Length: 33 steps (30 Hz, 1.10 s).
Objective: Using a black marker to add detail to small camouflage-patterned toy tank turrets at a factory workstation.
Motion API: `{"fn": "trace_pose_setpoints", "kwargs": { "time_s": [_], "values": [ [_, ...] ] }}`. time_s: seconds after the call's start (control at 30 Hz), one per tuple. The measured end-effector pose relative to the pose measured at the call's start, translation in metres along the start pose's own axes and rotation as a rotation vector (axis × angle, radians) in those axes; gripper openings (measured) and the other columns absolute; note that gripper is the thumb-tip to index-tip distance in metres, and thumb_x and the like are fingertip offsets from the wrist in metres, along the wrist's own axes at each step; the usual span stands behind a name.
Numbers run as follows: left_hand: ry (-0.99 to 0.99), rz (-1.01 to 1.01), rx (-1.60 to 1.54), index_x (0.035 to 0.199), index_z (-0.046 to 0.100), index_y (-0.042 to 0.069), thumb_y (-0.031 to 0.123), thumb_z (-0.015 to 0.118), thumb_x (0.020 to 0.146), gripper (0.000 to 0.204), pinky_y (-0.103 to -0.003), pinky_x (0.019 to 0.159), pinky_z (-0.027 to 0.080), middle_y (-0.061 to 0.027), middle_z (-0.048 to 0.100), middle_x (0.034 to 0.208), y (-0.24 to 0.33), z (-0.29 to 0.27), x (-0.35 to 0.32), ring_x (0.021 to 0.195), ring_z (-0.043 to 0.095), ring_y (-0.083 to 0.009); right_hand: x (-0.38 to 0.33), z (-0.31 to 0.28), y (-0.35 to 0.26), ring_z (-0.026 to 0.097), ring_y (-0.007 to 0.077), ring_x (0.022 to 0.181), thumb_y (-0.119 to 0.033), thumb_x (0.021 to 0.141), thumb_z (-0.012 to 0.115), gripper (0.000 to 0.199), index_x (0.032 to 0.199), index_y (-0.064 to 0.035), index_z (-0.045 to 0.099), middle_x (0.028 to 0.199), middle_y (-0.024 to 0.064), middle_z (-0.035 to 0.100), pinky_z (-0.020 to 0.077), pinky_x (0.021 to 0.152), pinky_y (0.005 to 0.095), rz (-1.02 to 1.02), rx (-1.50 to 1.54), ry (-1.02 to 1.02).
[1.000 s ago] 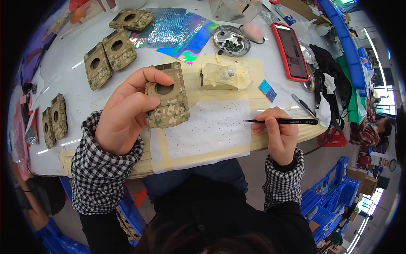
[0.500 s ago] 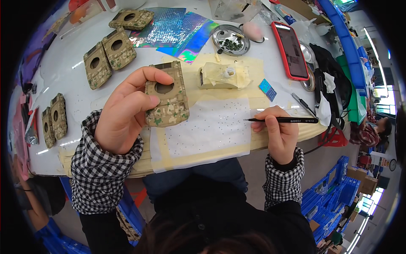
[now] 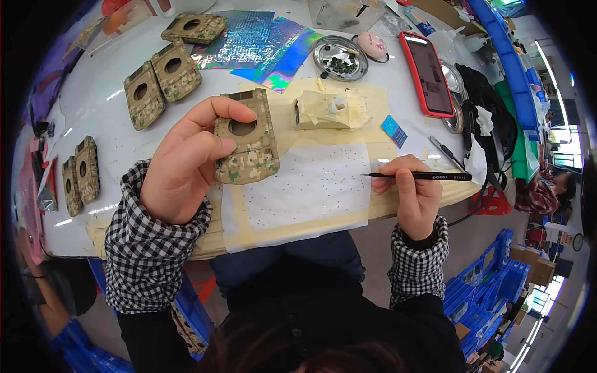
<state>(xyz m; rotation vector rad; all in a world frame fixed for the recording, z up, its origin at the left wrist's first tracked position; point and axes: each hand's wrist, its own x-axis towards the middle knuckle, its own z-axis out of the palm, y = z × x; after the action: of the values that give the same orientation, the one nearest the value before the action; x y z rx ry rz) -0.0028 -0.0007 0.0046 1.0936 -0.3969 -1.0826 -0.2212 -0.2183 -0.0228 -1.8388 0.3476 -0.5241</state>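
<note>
My left hand [image 3: 186, 158] grips a camouflage model tank hull [image 3: 249, 152] with a round hole in its top, thumb and forefinger at the hole. My right hand [image 3: 411, 193] pinches black tweezers [image 3: 429, 176], their thin tips pointing left over a white sheet [image 3: 298, 214] dotted with many tiny dark specks. Whether the tips hold a speck is too small to tell. The sheet is taped along its edges. Just beyond it rests a tan block wrapped in masking tape [image 3: 326, 112], with a small pale piece on top. A blue shiny sticker card [image 3: 394, 130] lies to its right.
More camouflage hulls [image 3: 177, 71] stand at the far left, with two smaller-looking ones [image 3: 87, 168] at the left. Holographic sheets [image 3: 273, 53] and a metal dish [image 3: 340, 59] of dark green parts lie at the back. A red-cased phone [image 3: 427, 74] and a craft knife [image 3: 446, 152] are on the right.
The tweezers have shifted slightly right with my right hand. My left hand keeps its grip on the hull, which has hardly moved.
</note>
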Motion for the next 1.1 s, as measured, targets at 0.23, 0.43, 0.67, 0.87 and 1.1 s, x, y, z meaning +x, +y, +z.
{"fn": "trace_pose_setpoints", "kwargs": {
  "time_s": [0.23,0.43,0.67,0.87,1.1],
  "values": [
    [0.003,-0.013,0.005,0.112,0.046,0.0,0.009,0.049,0.08,0.034,-0.036,0.089,0.052,-0.016,0.053,0.117,0.0005,0.0005,-0.0002,0.108,0.059,-0.0306,0.0005,-0.0018,0.0009,0.062,0.0119,0.069,-0.011,0.097,0.048,0.021,0.091,0.0061,0.059,0.08,0.0092,0.062,0.0504,0.065,0.022,0.02,-0.02,0.031],
    [-0.002,0.002,0.008,0.112,0.046,0.0,0.009,0.048,0.08,0.034,-0.036,0.089,0.052,-0.0165,0.053,0.117,-0.0005,0.0005,0.0003,0.108,0.059,-0.0311,-0.0015,0.0013,-0.0018,0.061,0.0111,0.069,-0.01,0.096,0.049,0.02,0.091,0.0066,0.06,0.08,0.0091,0.062,0.0499,0.064,0.022,0.05,-0.01,0.027],
    [-0.004,-0.008,0.022,0.113,0.046,0.0,0.009,0.048,0.08,0.034,-0.036,0.089,0.051,-0.0166,0.053,0.118,0.0001,0.0004,0.0006,0.109,0.059,-0.031,-0.0023,0.0027,-0.0023,0.061,0.0111,0.069,-0.008,0.095,0.05,0.019,0.091,0.0068,0.061,0.08,0.0088,0.062,0.0498,0.064,0.022,0.036,-0.046,0.031],
    [-0.003,-0.008,0.028,0.113,0.046,0.0,0.009,0.049,0.08,0.034,-0.036,0.089,0.051,-0.0166,0.053,0.118,-0.0001,0.0003,0.0008,0.109,0.059,-0.031,-0.0022,0.0023,-0.0013,0.061,0.011,0.069,-0.008,0.095,0.05,0.018,0.091,0.0067,0.061,0.08,0.0087,0.063,0.0496,0.063,0.0217,0.027,-0.06,0.028],
    [-0.006,-0.007,0.022,0.113,0.046,0.001,0.01,0.05,0.081,0.034,-0.036,0.089,0.051,-0.0163,0.053,0.118,-0.0009,-0.0001,0.0011,0.109,0.059,-0.0308,-0.0021,0.0022,-0.0013,0.061,0.0109,0.068,-0.009,0.095,0.05,0.019,0.091,0.0065,0.061,0.08,0.0086,0.063,0.0498,0.063,0.0216,0.029,-0.057,0.025]
  ]
}}
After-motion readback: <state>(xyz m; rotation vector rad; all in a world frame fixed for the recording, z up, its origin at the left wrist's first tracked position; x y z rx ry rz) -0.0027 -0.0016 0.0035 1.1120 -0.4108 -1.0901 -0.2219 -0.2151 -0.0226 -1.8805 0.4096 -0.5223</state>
